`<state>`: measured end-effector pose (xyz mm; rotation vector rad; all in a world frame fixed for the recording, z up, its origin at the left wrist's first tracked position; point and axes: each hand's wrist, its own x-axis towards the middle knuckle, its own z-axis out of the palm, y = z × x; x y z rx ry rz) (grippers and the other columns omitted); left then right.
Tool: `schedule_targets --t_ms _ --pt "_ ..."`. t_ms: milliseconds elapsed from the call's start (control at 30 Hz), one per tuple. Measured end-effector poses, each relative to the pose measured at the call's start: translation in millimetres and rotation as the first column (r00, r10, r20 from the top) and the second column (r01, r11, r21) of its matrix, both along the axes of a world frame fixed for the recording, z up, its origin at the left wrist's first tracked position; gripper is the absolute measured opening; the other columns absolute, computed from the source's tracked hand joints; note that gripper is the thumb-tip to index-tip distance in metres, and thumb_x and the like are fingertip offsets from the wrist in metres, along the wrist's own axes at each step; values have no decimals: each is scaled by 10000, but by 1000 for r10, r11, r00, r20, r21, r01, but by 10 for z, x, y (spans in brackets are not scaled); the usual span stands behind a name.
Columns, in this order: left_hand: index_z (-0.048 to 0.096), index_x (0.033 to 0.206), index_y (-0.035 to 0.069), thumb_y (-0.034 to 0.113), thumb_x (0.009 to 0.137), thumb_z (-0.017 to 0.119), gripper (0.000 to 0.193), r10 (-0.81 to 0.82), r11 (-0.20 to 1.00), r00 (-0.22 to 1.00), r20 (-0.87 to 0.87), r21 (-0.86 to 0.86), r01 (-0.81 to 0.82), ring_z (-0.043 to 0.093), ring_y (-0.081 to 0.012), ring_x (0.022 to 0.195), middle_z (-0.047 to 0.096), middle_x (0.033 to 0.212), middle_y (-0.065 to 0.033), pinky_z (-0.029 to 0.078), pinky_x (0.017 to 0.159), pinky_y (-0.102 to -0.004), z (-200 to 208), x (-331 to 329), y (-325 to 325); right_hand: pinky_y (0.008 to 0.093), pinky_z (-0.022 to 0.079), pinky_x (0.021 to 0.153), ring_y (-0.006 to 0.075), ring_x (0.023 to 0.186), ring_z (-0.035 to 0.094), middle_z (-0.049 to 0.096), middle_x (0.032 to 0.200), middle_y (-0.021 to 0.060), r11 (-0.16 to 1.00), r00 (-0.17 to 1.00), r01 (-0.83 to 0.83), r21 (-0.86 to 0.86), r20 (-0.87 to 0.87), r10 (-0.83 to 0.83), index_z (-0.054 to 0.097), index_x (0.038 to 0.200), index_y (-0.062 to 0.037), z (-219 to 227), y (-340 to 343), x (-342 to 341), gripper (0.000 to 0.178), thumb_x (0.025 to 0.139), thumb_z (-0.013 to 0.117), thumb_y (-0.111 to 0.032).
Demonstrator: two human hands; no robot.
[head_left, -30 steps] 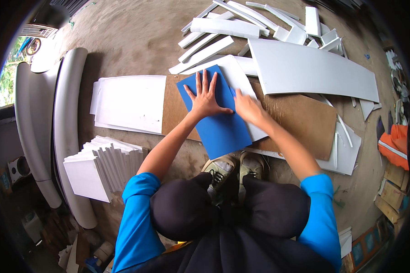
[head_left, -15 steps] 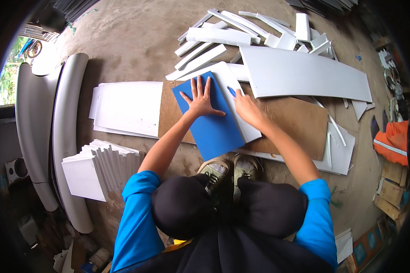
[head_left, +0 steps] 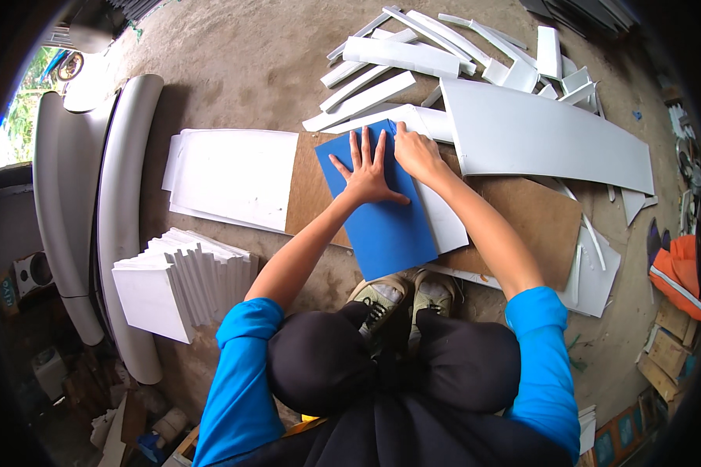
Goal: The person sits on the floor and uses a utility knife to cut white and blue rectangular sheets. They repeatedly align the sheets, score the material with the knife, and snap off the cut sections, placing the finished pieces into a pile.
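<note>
Pressing down with the splayed left hand (head_left: 368,184) on the blue panel (head_left: 395,237), slanted lengthwise from far left to near right atop a white sheet (head_left: 445,222), and meeting its far right corner with the nearer right hand (head_left: 417,154), apparently clamped on a mostly hidden blue tool (head_left: 392,125).

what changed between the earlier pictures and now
The right hand has moved away from the body, from partway along the right edge of the blue rectangular panel to its far corner. Its small blue tool is barely visible now. The left hand stays spread on the panel, which still lies on the white sheet.
</note>
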<state>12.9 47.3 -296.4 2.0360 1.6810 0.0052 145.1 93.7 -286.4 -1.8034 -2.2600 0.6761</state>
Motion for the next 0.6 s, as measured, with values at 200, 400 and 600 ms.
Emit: schedule_targets --t_ms 200,400,600 --pt "30 1411 159 611 313 778 1403 15 999 999 35 35 -16 -199 -371 1305 -108 1445 -181 -103 830 -738 -77 -24 -5 500 476 673 441 765 585 590 757 283 992 1000 2 -122 10 0 404 1020 32 50 -331 118 265 894 363 -197" --pt "3 1411 162 622 299 772 1429 20 1000 1000 21 23 -20 -212 -357 1303 -129 1442 -178 -115 841 -730 2 17 -1 555 460 608 466 639 568 563 651 289 942 999 16 -334 45 -1 402 1029 21 365 -1968 740 244 902 370 -185" --pt "-23 1409 174 653 289 761 1448 15 1000 1000 -21 10 -14 -216 -352 1302 -133 1443 -169 -118 840 -730 -66 -29 37 542 437 732 447 828 575 581 812 306 868 982 -72 -491 116 147 430 1015 47 688 -1655 821 284 895 371 -204"
